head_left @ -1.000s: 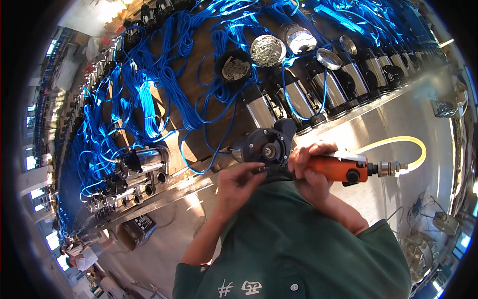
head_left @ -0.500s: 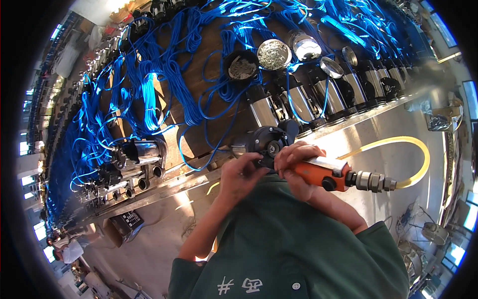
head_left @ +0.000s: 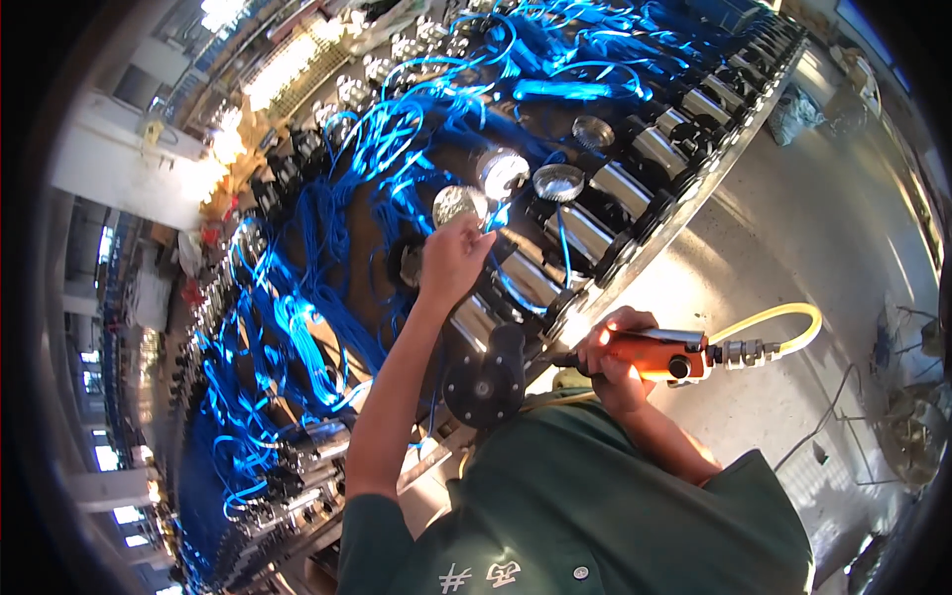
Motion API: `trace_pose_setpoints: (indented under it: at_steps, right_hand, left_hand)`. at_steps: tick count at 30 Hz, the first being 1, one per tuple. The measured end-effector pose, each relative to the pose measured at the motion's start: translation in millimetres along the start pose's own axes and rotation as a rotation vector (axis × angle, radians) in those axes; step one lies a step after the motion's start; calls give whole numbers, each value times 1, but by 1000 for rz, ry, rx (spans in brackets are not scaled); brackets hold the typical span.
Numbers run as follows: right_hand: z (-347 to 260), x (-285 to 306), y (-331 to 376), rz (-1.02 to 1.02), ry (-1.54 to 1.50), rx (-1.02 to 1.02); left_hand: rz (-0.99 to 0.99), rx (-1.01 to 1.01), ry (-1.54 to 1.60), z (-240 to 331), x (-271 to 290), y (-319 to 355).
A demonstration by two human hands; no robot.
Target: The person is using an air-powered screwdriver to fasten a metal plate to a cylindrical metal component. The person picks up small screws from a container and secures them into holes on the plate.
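Note:
My right hand [head_left: 613, 359] grips an orange air tool [head_left: 662, 355] with a yellow hose [head_left: 772, 319] at its back end. The tool's nose points at a dark round flange plate [head_left: 486, 379] on the edge of a large machine. My left hand [head_left: 453, 258] is stretched up and away from the tool, its fingers pinched at a blue tube [head_left: 496, 213] next to a round silver cap [head_left: 454, 203]. Whether the fingers hold the tube or only touch it is unclear.
The machine carries a curved row of silver cylinders [head_left: 615, 188] and a dense tangle of blue tubing [head_left: 297, 327]. More round silver caps [head_left: 557, 181] sit above the cylinders. A shiny metal rim [head_left: 714, 188] and grey floor [head_left: 843, 258] lie to the right.
My left hand left the flange plate beside the tool and reached up to the blue tubes near the silver caps. The right hand still holds the orange tool; the view shifted.

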State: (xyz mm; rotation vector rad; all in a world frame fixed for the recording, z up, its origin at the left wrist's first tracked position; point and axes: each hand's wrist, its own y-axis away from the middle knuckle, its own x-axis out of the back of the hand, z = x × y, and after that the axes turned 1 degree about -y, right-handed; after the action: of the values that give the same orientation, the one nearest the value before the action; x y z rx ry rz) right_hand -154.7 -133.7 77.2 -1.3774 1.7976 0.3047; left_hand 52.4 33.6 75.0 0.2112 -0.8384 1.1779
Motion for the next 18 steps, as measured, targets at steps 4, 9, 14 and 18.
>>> trace_pose_setpoints:
  at_steps: [4, 9, 14, 18]
  right_hand:
    - [-14, 21, -5, 105, 26, 44]
    - [-12, 40, 1, 166, 26, 68]
    - [-19, 61, 3, 367, 115, 113]
    - [-9, 61, 2, 378, 103, 49]
  left_hand:
    - [-9, -725, -505, -83, -130, -100]
    - [17, -600, -504, -83, -170, -111]
    - [-328, -99, 268, 30, -72, -47]
    - [-203, 225, 219, 106, 61, 68]
